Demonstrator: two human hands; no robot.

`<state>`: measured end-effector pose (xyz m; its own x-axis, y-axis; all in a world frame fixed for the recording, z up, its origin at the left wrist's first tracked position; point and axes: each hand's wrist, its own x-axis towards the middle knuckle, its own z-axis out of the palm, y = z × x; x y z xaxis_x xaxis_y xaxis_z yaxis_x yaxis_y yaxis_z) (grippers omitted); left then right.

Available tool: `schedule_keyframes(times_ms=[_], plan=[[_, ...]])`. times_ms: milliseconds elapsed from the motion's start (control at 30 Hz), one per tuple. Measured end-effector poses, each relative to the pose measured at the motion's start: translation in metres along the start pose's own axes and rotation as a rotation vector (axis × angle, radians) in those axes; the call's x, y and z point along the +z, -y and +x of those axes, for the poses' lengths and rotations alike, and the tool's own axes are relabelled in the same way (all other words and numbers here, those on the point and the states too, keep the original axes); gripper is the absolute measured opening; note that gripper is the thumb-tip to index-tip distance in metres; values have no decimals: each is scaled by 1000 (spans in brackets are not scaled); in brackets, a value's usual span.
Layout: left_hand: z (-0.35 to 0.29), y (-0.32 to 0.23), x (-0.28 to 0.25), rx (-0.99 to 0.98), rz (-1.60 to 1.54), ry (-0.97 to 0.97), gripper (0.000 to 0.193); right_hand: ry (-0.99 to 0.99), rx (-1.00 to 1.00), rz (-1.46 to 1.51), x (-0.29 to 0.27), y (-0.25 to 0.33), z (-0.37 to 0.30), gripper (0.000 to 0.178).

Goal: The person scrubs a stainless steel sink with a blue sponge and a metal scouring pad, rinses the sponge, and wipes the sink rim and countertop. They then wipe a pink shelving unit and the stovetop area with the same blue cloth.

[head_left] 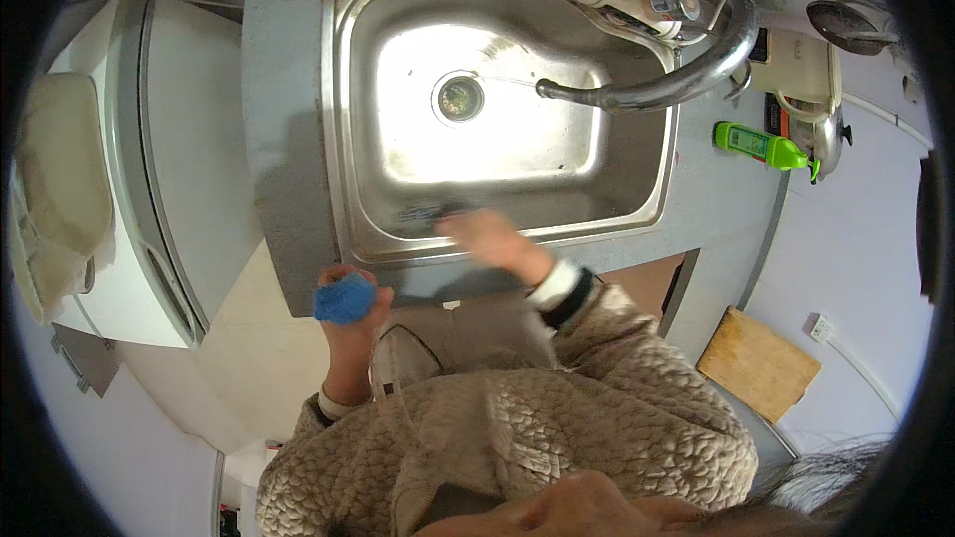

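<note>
Dark hair [841,477] strays across the lower right of the head view, nearest the lens, with my quilted beige jacket [647,408] beside it as I stand at a stainless steel sink [477,159] set in a gray counter [284,60]. My left hand [366,328], at the counter's near edge, is closed around a blue cloth [344,298]. My right hand [487,239] reaches over the sink's near rim, blurred, with a dark item [453,209] at its fingers; I cannot tell whether they are clamped on it. The work appears to be at the near inner wall, and doing it well, I judge, means short, even strokes, steady pressure into the rounded corners and a path down toward the drain [460,97]. Keeping the blue cloth gathered in my palm should stop a loose edge from dragging. It looks bunched, rough-surfaced and evenly bright, though it could be a sponge. The dark item is against or just above the near wall, too smeared to show its shape. The sink's floor gleams, marked by a few dark specks, below a curved metal faucet [657,97].
</note>
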<state>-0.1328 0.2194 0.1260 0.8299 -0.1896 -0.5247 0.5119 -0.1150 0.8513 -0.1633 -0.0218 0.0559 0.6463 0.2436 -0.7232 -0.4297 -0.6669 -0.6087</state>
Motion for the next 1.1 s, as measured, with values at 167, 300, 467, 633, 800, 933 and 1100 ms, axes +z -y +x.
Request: schedule_keyframes(times_ms=[167, 300, 467, 633, 800, 933, 1100], plan=[[3, -2, 22, 107, 123, 23, 43, -67, 344, -43, -34, -57, -56, 41], [3, -10, 37, 46, 93, -16, 43, -217, 591, -312, -90, -160, -148, 30], [-1, -12, 53, 36, 18, -20, 44, -114, 231, -1234, -146, -217, -151, 32], [-3, -2, 57, -17, -48, -70, 45, -159, 373, -834, -92, -186, -150, 32], [-1, 3, 66, 92, 136, 50, 47, -595, 261, -51, -25, -142, -144, 30], [-3, -6, 73, 71, 84, 45, 48, -378, 464, -289, -69, -168, -154, 26], [-8, -4, 80, 81, 238, -59, 46, -172, 150, -1254, -162, -218, -139, 29]])
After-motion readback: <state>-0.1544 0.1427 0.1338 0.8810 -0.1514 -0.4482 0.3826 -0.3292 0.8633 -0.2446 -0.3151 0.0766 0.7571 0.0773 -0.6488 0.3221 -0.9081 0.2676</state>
